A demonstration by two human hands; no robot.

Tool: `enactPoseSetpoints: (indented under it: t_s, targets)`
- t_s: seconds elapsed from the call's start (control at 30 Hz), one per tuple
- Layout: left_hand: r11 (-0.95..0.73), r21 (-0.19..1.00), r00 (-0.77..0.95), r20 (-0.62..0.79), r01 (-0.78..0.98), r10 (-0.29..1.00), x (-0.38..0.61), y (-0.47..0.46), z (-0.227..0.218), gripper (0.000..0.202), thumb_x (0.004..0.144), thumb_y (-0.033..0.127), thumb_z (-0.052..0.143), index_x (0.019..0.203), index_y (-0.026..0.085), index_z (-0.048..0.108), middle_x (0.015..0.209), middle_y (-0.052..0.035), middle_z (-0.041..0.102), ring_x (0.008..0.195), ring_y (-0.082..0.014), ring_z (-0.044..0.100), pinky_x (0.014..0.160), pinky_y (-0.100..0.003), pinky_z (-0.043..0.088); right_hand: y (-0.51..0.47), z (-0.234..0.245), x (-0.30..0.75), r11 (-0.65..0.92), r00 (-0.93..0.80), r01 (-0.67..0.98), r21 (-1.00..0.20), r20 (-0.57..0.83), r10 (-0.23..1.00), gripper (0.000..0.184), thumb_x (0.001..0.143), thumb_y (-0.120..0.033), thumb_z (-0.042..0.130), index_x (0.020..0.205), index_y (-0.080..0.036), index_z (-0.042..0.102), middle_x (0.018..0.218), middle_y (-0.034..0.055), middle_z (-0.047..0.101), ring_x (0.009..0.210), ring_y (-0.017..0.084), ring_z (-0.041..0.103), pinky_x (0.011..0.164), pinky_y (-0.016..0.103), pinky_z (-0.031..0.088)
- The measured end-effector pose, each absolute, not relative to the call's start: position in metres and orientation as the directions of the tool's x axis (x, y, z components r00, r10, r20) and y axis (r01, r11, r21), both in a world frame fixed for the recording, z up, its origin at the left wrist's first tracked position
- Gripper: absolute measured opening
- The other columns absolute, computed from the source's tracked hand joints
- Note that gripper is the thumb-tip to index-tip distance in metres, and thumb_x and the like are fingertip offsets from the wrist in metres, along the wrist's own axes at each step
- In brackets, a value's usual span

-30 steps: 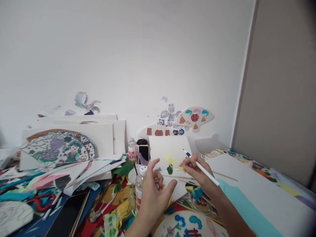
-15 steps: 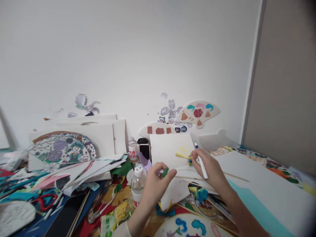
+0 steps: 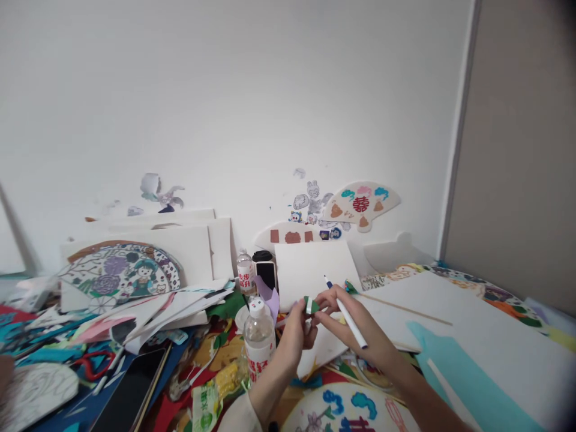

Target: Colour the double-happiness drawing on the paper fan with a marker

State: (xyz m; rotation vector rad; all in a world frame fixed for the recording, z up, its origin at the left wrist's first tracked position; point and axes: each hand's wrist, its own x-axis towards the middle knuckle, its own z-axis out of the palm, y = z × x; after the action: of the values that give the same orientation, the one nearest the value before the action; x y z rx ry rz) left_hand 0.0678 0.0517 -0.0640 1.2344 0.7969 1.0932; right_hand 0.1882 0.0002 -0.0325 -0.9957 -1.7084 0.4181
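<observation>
Held between the thumb and fingers of my left hand [image 3: 292, 337] is a small green piece [image 3: 309, 305] with a whitish patch on it. My right hand [image 3: 360, 327] is close beside it, its fingertips at the green piece's right edge. A white pen [image 3: 352, 322] with a blue end pointing up rests in the same right hand, along the thumb and index finger. Behind both hands a blank white board [image 3: 315, 264] leans back. Below them lies a round fan [image 3: 355, 399] with blue cloud shapes and red marks, cut off by the frame's bottom.
A clear bottle [image 3: 258, 336] stands just left of my left forearm, near a corn packet [image 3: 211, 390]. Further left are a phone [image 3: 130, 390], red-handled scissors [image 3: 96, 365] and paper scraps. White sheets and turquoise paper [image 3: 454, 366] cover the right side. A brownish blurred shape shows at the left edge.
My hands have come together at the green piece, the right one moving left and down with the pen. The yellow strip at my right fingertips is no longer seen there.
</observation>
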Motion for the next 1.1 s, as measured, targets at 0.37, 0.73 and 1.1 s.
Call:
enactPoseSetpoints:
  t_s: [0.37,0.73,1.1]
  targets:
    - [-0.254,0.935,0.274,0.319,-0.248,0.907,0.066,0.046,-0.059,0.026,0.075,0.036,0.06,0.073,0.019,0.04,0.06,0.0071,0.035,0.048,-0.0049,0.026,0.047,-0.019,0.021,0.011,-0.033,0.193,0.557,-0.006,0.198,-0.807,0.567,0.823,0.029,0.077,-0.03,0.063,0.071,-0.022,0.036,0.077,-0.0015,0.052,0.071,0.012,0.052,0.068,0.023,0.045]
    - [-0.353,0.909,0.214,0.398,-0.222,0.892,0.058,0.05,-0.057,0.035,0.069,0.023,0.062,0.057,0.017,0.03,0.066,0.0032,0.045,0.059,-0.0064,0.039,0.053,-0.019,0.03,0.012,-0.032,0.203,0.531,-0.006,0.249,-0.81,0.547,0.837,0.023,0.078,-0.02,0.059,0.071,-0.021,0.037,0.077,-0.0013,0.052,0.066,0.011,0.043,0.062,0.023,0.038]
    - [-0.441,0.898,0.294,0.424,-0.012,0.856,0.057,0.044,-0.048,0.02,0.076,0.034,0.061,0.075,0.015,0.066,0.077,-0.0028,0.065,0.072,-0.0138,0.053,0.06,-0.022,0.037,0.013,-0.036,0.205,0.57,0.0,0.332,-0.751,0.604,0.797,0.024,0.08,-0.02,0.057,0.074,-0.022,0.035,0.088,0.0016,0.059,0.07,0.012,0.055,0.066,0.025,0.047]
